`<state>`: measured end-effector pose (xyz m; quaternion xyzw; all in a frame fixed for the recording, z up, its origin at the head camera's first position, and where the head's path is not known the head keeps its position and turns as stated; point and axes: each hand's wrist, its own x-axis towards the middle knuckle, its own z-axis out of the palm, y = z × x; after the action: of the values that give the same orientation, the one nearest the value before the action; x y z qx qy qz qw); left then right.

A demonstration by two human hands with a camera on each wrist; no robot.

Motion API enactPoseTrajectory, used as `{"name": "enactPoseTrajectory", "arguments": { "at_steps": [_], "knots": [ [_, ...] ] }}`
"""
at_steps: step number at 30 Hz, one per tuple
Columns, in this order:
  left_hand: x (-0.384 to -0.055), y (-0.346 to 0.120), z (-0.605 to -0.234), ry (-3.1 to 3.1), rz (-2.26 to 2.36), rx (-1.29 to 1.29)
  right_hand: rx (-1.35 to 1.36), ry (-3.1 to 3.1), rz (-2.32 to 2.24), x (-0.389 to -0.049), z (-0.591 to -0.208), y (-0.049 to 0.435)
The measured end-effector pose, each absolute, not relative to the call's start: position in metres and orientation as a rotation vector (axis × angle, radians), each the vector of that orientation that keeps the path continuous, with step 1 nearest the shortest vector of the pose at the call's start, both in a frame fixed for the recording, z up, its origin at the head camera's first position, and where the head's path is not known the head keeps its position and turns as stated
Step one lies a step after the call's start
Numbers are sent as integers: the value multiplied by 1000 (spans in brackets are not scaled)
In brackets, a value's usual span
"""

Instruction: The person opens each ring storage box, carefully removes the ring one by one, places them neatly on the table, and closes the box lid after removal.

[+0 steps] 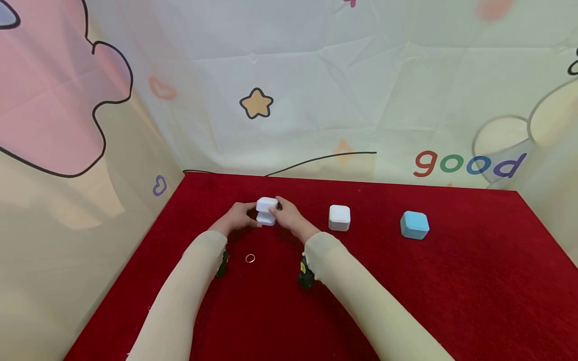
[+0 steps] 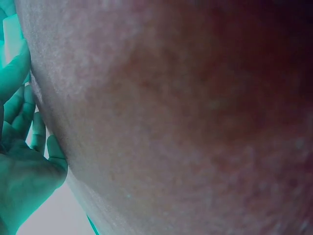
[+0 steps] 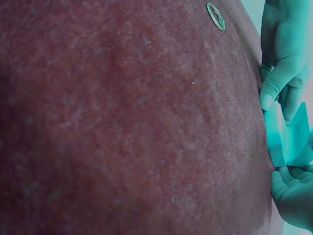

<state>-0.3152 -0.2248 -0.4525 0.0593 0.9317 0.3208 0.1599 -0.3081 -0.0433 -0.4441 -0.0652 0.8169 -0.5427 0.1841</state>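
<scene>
A small white ring box (image 1: pixel 266 204) stands partly open in the head view, its lid raised over its base. The left hand (image 1: pixel 237 217) grips it from the left, thumb low at the base. From the right, the right hand (image 1: pixel 290 217) pinches the lid between thumb and fingers. In the right wrist view the two box halves (image 3: pixel 298 139) spread apart between both hands. A thin ring (image 1: pixel 250 258) lies on the red cloth, nearer to the person than the box.
To the right stand a second white box (image 1: pixel 339 217) and a light blue box (image 1: pixel 414 224), both closed. Red cloth (image 1: pixel 271 311) covers the table. A printed curtain (image 1: pixel 311 100) hangs behind it and along the left side.
</scene>
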Motion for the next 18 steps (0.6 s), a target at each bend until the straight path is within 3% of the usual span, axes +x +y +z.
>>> {"name": "enactPoseTrajectory", "arguments": {
  "at_steps": [18],
  "knots": [
    [-313,-224,-449,2683,897,198,-271,2377,-1482,-306,-450,-43]
  ]
}}
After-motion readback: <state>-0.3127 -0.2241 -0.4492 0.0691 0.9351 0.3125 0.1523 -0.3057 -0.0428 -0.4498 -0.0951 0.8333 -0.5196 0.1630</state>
